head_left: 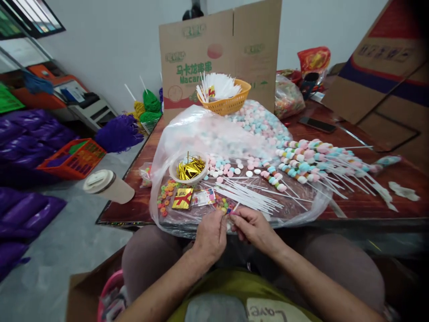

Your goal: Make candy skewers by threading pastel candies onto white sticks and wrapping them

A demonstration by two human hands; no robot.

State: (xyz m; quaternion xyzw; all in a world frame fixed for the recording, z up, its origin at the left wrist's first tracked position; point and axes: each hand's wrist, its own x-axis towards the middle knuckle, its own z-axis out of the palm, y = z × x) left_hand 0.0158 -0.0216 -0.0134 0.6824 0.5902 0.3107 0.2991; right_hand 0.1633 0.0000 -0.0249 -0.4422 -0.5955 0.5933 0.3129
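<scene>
At the table's front edge my left hand [210, 232] and my right hand [254, 227] meet, fingers pinched together. The tip of a white stick [236, 206] pokes up at my right fingertips, with a small pink bit beside it. What my left fingers pinch is hidden. Just beyond lie colourful ring-shaped candies [222, 203] and a pile of white sticks [250, 195]. Gold twist ties [191, 169] fill a white bowl [172, 171]. Near it are a gold packet with a red ribbon print [182, 198] and loose pastel candies [231, 170]. Skewered candies [311, 158] are heaped at the right.
A clear plastic bag [161, 197] is spread under the candies. Behind stand a yellow basket [231, 106] of white sticks and a cardboard box [254, 49]. A lidded cup [114, 188] tilts at the left edge; a phone [317, 124] lies back right.
</scene>
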